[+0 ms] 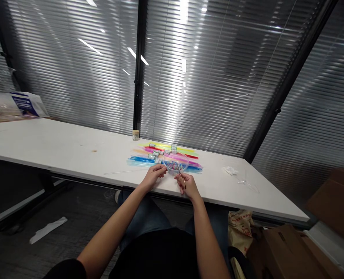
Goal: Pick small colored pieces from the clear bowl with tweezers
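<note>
A clear round dish (175,161) holding small coloured bits sits on the white table (73,149), on top of rows of coloured straws (186,152) in yellow, pink, red and blue. My left hand (154,175) rests just left of the dish with its fingers pinched together near a thin clear straw (122,172) lying on the table. My right hand (187,183) is closed on a thin metal tool (180,173) whose tip points into the dish. Several small clear containers (154,155) stand among the straws.
A small jar (135,134) stands at the table's far edge by the blinds. Crumpled clear plastic (241,176) lies to the right. Cardboard boxes (291,252) and a bag (241,224) sit on the floor at right. A box (23,104) is far left.
</note>
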Motion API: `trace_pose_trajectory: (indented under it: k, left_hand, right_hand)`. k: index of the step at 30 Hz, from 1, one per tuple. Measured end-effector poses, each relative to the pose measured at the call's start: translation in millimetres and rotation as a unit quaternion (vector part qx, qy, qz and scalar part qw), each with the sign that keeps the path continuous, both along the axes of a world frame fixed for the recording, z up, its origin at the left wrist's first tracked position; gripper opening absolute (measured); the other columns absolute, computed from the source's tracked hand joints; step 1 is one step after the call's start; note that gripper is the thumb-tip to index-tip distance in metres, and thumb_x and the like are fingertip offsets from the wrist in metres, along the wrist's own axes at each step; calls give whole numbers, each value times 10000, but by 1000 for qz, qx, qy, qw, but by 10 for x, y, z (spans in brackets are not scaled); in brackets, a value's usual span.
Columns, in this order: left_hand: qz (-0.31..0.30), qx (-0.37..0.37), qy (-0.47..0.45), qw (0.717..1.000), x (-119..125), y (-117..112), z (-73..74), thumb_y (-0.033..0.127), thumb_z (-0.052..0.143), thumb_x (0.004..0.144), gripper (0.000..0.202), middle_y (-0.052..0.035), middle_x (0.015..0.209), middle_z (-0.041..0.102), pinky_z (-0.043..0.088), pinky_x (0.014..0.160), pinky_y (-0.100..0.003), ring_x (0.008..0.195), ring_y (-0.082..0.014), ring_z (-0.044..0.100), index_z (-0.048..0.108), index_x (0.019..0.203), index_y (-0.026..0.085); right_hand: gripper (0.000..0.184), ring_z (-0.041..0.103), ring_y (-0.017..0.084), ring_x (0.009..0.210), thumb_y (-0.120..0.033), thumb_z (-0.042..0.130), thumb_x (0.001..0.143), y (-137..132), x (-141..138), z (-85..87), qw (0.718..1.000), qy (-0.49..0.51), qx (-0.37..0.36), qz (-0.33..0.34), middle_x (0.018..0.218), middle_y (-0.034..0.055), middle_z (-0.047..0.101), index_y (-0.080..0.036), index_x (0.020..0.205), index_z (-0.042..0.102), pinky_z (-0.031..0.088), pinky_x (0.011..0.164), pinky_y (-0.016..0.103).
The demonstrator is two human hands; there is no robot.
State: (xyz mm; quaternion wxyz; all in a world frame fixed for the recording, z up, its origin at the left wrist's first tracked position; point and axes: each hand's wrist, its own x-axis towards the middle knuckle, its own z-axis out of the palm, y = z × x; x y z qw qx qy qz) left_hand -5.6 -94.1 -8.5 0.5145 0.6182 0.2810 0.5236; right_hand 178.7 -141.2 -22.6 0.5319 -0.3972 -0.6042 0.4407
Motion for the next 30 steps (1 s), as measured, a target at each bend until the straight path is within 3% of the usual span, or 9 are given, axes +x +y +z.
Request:
trace_pose_trajectory:
  k: [8,14,21,30]
  left_hand:
    - [-2,-19,-30,999,7,-10,2,419,685,721,270,4,646,531,326,541,-242,552,-106,436,626,716,156]
    - [34,-46,-139,989,44,20,-3,417,686,684,374,46,508,369,303,500,-239,486,-90,362,437,529,185]
    - [34,-90,-163,982,73,28,6,406,741,614,377,66,508,351,278,484,-216,483,-72,339,442,572,180]
    - [26,-88,-146,985,56,-1,24,416,751,613,390,63,518,371,303,496,-211,494,-69,360,446,577,176]
  right_hand:
    - [445,345,69,312,-615,645,743,-10,-7,4,1000,-3,8,-13,508,-74,386,-180,715,555,207,337,222]
    - [422,344,79,306,-595,651,737,-25,-20,29,1000,-4,2,-25,468,-72,383,-196,672,531,193,339,228]
    - [437,322,68,303,-589,665,723,-33,-31,35,999,1,9,-46,465,-84,348,-206,628,479,195,326,227]
    - [481,375,68,278,-635,644,710,-17,-20,31,999,28,-22,-33,480,-80,404,-162,695,558,206,308,217]
